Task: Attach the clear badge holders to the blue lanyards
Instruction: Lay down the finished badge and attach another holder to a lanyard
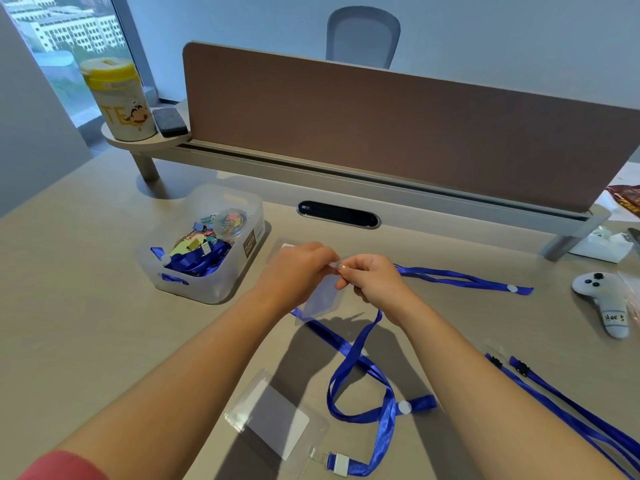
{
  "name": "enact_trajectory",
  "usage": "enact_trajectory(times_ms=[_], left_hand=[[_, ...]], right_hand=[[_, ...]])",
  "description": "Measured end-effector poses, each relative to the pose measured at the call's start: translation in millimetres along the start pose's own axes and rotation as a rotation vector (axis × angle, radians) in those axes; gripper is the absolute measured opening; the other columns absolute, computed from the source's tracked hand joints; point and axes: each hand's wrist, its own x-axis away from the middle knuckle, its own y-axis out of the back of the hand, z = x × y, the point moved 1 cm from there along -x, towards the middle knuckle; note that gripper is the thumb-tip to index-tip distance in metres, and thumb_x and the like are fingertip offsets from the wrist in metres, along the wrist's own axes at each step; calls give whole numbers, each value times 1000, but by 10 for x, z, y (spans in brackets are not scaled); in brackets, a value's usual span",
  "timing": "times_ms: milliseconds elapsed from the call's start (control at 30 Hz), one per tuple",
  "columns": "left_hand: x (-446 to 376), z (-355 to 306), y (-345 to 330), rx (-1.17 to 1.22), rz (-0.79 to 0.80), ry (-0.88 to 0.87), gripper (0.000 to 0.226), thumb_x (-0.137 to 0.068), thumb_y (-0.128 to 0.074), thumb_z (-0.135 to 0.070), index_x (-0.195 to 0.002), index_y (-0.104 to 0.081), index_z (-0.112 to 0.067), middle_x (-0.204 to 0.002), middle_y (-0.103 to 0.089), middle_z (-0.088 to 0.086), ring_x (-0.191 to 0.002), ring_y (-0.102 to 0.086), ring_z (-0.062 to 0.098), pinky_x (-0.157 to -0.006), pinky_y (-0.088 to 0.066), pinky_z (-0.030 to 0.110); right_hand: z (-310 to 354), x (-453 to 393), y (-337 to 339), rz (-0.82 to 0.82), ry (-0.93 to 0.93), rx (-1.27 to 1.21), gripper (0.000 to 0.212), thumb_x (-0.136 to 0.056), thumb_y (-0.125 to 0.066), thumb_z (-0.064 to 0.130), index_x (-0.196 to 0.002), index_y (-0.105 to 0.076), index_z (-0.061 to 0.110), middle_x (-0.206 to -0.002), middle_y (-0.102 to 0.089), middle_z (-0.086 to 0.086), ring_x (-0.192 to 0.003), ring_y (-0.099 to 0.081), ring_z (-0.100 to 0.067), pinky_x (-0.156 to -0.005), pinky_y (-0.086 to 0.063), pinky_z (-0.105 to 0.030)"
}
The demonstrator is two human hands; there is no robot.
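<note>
Both hands meet above the middle of the surface [104, 327]: the left hand [298, 271] pinches the top edge of a clear badge holder [322, 299], which hangs toward six o'clock. The right hand [372, 277], at its three o'clock, pinches a small clear strap tab [337, 266] against that edge. The blue lanyard [360, 344] trails from the right hand toward six o'clock, so the right hand looks nearer for threading.
</note>
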Motion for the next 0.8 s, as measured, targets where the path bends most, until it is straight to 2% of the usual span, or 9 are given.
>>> enact_trajectory(times_ms=[67, 133, 233, 400, 467, 567, 667, 800], left_hand=[[-21, 7, 23, -21, 20, 2, 22, -86, -54, -16, -101, -62, -2, -99, -68, 19, -88, -63, 32, -72, -42, 28], [-56, 15, 52, 4, 57, 45, 24, -86, -54, -20, -102, -62, -3, -101, -68, 16, -90, -61, 28, -76, -43, 28], [-107, 23, 94, 109, 80, 110, 25, -84, -57, -21, -99, -65, -3, -98, -70, 17, -86, -61, 24, -75, -43, 26], [-88, 42, 116, 335, 83, 214, 19, -80, -60, -16, -90, -66, 0, -89, -69, 20, -70, -56, 16, -74, -51, 31], [-83, 50, 97, 374, 78, 227, 18, -81, -59, -15, -90, -66, 0, -86, -67, 15, -66, -55, 12, -69, -50, 25], [-78, 52, 80, 429, 35, 253, 17, -83, -57, -14, -88, -65, -1, -78, -61, 5, -62, -51, 2, -62, -44, 12], [-79, 54, 65, 497, -4, 278, 16, -84, -54, -12, -87, -64, 0, -76, -60, 3, -64, -53, 5, -64, -44, 15], [-88, 63, 60, 598, -39, 324, 14, -85, -54, -9, -82, -64, -1, -64, -56, -1, -64, -54, 13, -65, -47, 24]], right_hand=[[7, -1, -9, -6, 27, 28, 26, -94, -45, 12, -72, -57, 19, -64, -57, 2, -54, -41, -2, -56, -32, -14], [-2, 1, -19, -27, 59, 84, 28, -93, -46, 13, -67, -55, 22, -63, -56, 3, -58, -44, -5, -59, -35, -18], [-17, 1, -31, -57, 106, 153, 20, -92, -48, 15, -75, -59, 15, -63, -54, 4, -65, -47, -13, -62, -39, -26], [1, -4, -51, -90, 156, 200, 20, -92, -46, 13, -93, -63, 2, -66, -50, 4, -66, -47, -12, -59, -38, -22], [5, -8, -57, -98, 161, 188, 22, -92, -46, 13, -96, -63, -1, -70, -49, 1, -71, -47, -14, -59, -38, -23], [23, -18, -71, -105, 160, 157, 18, -93, -45, 15, -87, -60, 7, -70, -48, 4, -71, -47, -13, -62, -40, -25], [42, -35, -91, -119, 160, 116, 16, -92, -46, 15, -79, -54, 12, -68, -48, 5, -65, -44, -8, -62, -40, -26], [75, -49, -121, -140, 164, 83, 14, -91, -46, 13, -82, -56, 10, -66, -48, 4, -63, -43, -8, -60, -39, -24]])
